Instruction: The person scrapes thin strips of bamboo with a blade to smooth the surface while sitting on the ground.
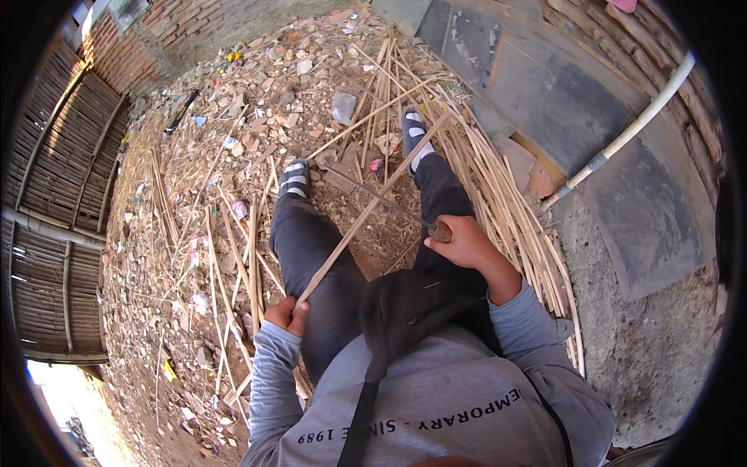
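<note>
My left hand (288,315) is closed on the near end of a long bamboo strip (340,251), beside my left thigh. The strip slants up and away to the right, between my legs, its far end near my right foot. In my right hand (469,247), above my right thigh, is the wooden handle (440,231) of a knife. Its long, thin, dark blade (401,208) points away to the left and crosses the strip near the strip's middle. Whether blade and strip touch I cannot tell.
Many split bamboo strips (498,198) lie along my right side, and more strips (253,268) lie at my left. Rubble and litter cover the ground. A white pipe (630,128) leans over dark sheets (568,109) at right; a bamboo wall (58,148) stands left.
</note>
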A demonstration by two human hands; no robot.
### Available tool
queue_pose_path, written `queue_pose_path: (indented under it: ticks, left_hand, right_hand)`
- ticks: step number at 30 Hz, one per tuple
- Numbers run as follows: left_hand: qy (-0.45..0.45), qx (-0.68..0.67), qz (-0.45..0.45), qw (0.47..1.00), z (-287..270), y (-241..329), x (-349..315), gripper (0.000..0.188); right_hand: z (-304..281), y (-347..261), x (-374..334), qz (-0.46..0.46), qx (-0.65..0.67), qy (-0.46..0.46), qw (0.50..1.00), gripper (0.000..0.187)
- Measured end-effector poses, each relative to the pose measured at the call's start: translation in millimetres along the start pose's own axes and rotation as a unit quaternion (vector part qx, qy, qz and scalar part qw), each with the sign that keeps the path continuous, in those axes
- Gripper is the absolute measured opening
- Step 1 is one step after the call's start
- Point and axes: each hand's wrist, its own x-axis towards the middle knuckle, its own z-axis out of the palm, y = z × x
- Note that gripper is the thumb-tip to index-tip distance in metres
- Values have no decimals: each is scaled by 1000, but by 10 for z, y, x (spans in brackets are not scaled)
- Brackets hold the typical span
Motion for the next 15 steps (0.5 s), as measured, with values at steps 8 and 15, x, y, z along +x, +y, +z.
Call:
queue_pose_path:
  ticks: [8,15]
  left_hand:
    - [3,1,8,1000,13,-45,17,43]
    - [-2,-17,-9,1000,12,-25,4,43]
  right_hand:
    - [2,18,14,2,1,-6,1000,36]
    - [13,28,5,4,2,-3,1000,39]
